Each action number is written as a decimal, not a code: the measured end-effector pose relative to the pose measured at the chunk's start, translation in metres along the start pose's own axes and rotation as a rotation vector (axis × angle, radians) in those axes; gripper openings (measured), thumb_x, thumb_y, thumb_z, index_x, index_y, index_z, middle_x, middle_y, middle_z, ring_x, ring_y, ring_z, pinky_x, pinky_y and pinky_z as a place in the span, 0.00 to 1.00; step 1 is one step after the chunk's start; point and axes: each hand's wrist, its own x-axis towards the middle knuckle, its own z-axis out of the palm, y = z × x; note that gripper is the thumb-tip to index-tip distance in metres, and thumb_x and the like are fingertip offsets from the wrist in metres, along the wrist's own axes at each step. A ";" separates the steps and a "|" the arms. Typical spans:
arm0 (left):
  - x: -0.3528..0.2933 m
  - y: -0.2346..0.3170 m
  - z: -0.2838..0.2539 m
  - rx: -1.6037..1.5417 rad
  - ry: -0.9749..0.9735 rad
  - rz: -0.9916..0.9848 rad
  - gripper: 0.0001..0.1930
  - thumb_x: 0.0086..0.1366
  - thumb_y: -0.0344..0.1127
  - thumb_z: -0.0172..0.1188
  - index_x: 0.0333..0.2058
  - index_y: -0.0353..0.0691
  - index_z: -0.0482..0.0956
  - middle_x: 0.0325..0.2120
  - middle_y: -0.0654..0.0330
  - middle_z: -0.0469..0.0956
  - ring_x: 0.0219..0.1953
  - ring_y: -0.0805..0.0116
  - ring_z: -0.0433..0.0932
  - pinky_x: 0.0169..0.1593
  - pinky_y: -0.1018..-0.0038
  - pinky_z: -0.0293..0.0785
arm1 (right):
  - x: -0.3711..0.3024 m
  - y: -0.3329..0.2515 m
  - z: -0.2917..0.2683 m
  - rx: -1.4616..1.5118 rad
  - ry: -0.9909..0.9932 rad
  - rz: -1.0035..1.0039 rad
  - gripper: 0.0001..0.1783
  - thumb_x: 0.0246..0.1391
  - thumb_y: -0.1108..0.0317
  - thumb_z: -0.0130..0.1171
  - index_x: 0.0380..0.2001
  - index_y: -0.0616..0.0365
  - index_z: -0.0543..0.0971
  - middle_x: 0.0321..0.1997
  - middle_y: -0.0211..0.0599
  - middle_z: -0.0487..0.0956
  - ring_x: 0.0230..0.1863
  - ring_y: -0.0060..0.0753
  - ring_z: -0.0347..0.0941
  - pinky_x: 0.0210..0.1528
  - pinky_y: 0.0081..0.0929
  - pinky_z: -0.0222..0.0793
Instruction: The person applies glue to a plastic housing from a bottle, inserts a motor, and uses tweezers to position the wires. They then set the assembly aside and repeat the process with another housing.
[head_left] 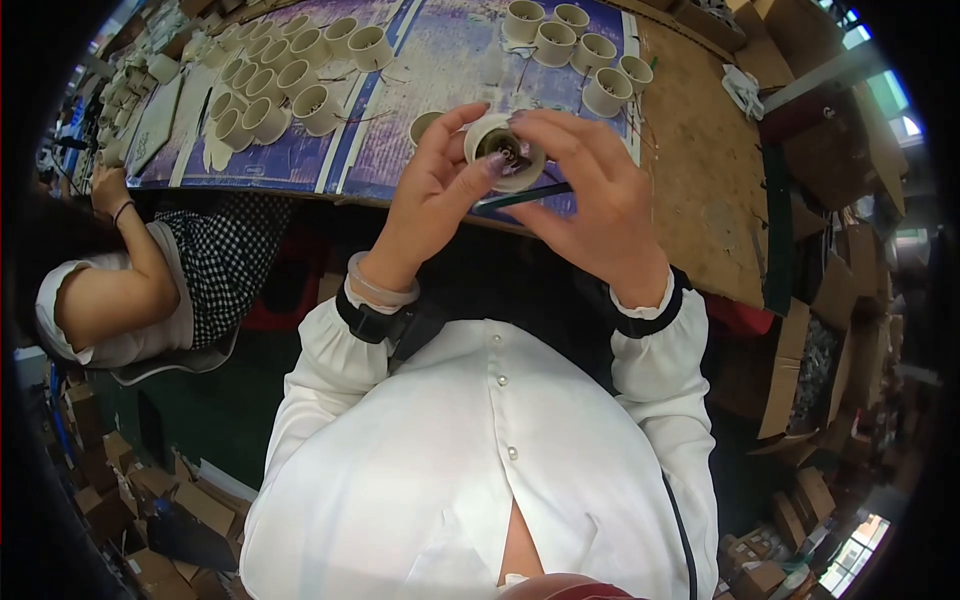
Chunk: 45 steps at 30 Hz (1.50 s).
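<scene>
Head view shows us, at far left, a co-worker's arm (122,285) beside the purple-patterned table (440,60), then a cluster of pale cups (298,84). Our left hand (432,200) clamps thumb and fingers on one side of a white cup (516,181), held above the table's near edge; its dark contents are perhaps coiled, shadow blurring them. Our right hand (600,190) grips the other side, a slim dark tool (540,195) under its fingers. Farther right stand more cups (555,45), then a brown board (690,150).
</scene>
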 end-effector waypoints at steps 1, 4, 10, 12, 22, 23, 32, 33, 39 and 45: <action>-0.001 0.001 -0.002 -0.063 -0.039 -0.090 0.29 0.67 0.35 0.57 0.62 0.32 0.55 0.53 0.53 0.70 0.54 0.66 0.72 0.55 0.71 0.72 | -0.001 0.000 -0.001 0.084 0.031 0.029 0.28 0.39 0.71 0.72 0.48 0.57 0.76 0.46 0.36 0.78 0.39 0.34 0.74 0.38 0.25 0.71; -0.005 0.002 -0.006 -0.183 -0.023 -0.123 0.27 0.69 0.35 0.54 0.62 0.33 0.56 0.54 0.53 0.70 0.54 0.66 0.73 0.55 0.69 0.73 | -0.014 0.008 -0.005 0.220 0.086 0.163 0.23 0.42 0.71 0.70 0.45 0.58 0.77 0.45 0.36 0.78 0.40 0.33 0.73 0.38 0.24 0.70; -0.009 0.000 -0.011 -0.374 -0.030 -0.141 0.26 0.70 0.35 0.52 0.61 0.33 0.56 0.54 0.53 0.70 0.55 0.65 0.72 0.56 0.67 0.73 | -0.033 0.018 0.010 0.190 0.033 0.241 0.12 0.51 0.73 0.65 0.40 0.60 0.79 0.42 0.35 0.79 0.40 0.31 0.71 0.42 0.22 0.67; -0.010 0.000 -0.010 -0.367 -0.029 -0.129 0.25 0.70 0.35 0.52 0.61 0.33 0.57 0.53 0.53 0.70 0.55 0.65 0.73 0.56 0.67 0.73 | -0.038 0.017 0.015 0.199 0.005 0.283 0.11 0.51 0.73 0.64 0.39 0.60 0.79 0.41 0.35 0.79 0.40 0.30 0.71 0.42 0.23 0.67; -0.015 0.010 -0.013 -0.186 0.034 -0.214 0.26 0.68 0.35 0.50 0.61 0.31 0.57 0.53 0.51 0.70 0.55 0.62 0.72 0.57 0.64 0.73 | -0.035 0.017 0.017 0.211 -0.003 0.339 0.06 0.54 0.73 0.62 0.36 0.61 0.79 0.37 0.34 0.78 0.39 0.32 0.70 0.43 0.24 0.66; -0.015 0.011 -0.013 -0.219 0.036 -0.224 0.26 0.67 0.33 0.50 0.61 0.32 0.57 0.53 0.51 0.70 0.55 0.62 0.73 0.57 0.64 0.73 | -0.034 0.017 0.017 0.211 -0.005 0.339 0.06 0.54 0.73 0.62 0.36 0.61 0.79 0.37 0.34 0.78 0.39 0.32 0.70 0.43 0.24 0.66; -0.016 0.010 -0.016 -0.051 -0.021 -0.083 0.26 0.58 0.21 0.59 0.55 0.36 0.63 0.53 0.54 0.70 0.52 0.66 0.73 0.55 0.72 0.71 | -0.034 0.009 0.006 0.101 0.024 0.119 0.08 0.47 0.78 0.62 0.34 0.57 0.79 0.42 0.38 0.78 0.41 0.36 0.71 0.42 0.27 0.67; -0.016 0.009 -0.018 0.029 -0.073 -0.007 0.26 0.57 0.20 0.60 0.55 0.38 0.65 0.54 0.53 0.69 0.53 0.65 0.73 0.55 0.72 0.72 | -0.036 0.008 0.005 0.112 0.014 0.102 0.09 0.46 0.79 0.62 0.33 0.57 0.79 0.43 0.39 0.77 0.42 0.38 0.71 0.42 0.28 0.67; -0.008 0.016 -0.017 0.211 -0.296 0.416 0.24 0.53 0.19 0.64 0.48 0.43 0.71 0.57 0.50 0.65 0.55 0.59 0.71 0.55 0.69 0.72 | -0.042 0.004 -0.002 0.149 0.032 0.036 0.11 0.41 0.81 0.64 0.31 0.56 0.80 0.48 0.43 0.75 0.45 0.42 0.71 0.41 0.29 0.67; -0.015 0.019 -0.018 0.364 -0.306 0.560 0.23 0.49 0.20 0.69 0.42 0.44 0.73 0.52 0.50 0.69 0.53 0.54 0.73 0.55 0.63 0.71 | -0.046 0.004 -0.004 0.110 0.051 -0.047 0.11 0.41 0.79 0.66 0.31 0.55 0.80 0.49 0.42 0.75 0.47 0.42 0.70 0.42 0.29 0.67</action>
